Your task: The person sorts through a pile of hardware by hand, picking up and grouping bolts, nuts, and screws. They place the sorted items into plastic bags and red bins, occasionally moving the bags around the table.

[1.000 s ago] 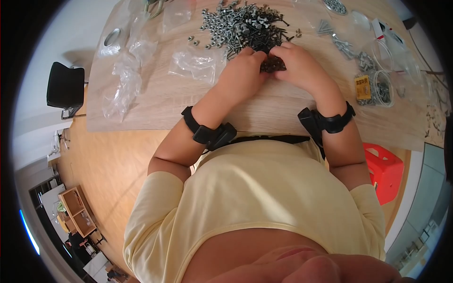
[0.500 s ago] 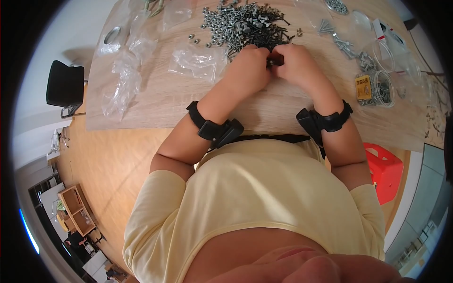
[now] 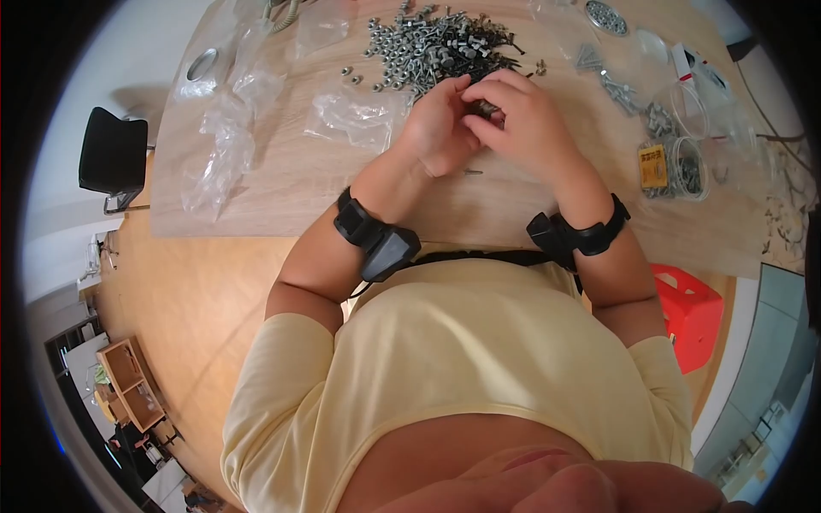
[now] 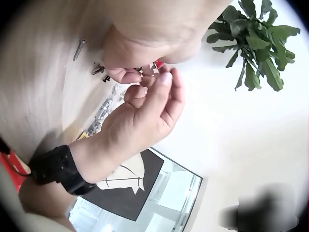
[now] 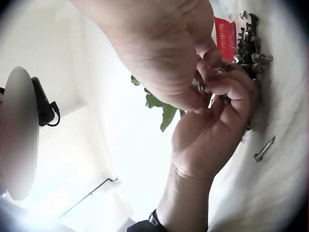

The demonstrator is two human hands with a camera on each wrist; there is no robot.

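Observation:
In the head view my left hand [image 3: 438,130] is turned palm up with its fingers curled round a small cluster of dark screws [image 3: 485,109]. My right hand [image 3: 528,120] reaches over from the other side, its thumb and fingers pinching at the same cluster. Most of the screws are hidden by fingers; a metallic bit [image 5: 201,87] shows between the hands in the right wrist view. A single screw [image 5: 264,149] lies on the table just below the hands. Behind them spreads a big pile of mixed screws, bolts and nuts [image 3: 440,47].
Crumpled clear plastic bags [image 3: 355,117] lie left of the pile. To the right are loose bolts [image 3: 620,92], a clear tub of hardware with a yellow label [image 3: 652,166], and a round dish of nuts [image 3: 606,17]. A red stool [image 3: 688,316] stands below the table's right side.
My left hand has rolled from back up to palm up, and my right fingers have spread over it. A lone screw now shows on the table below the hands.

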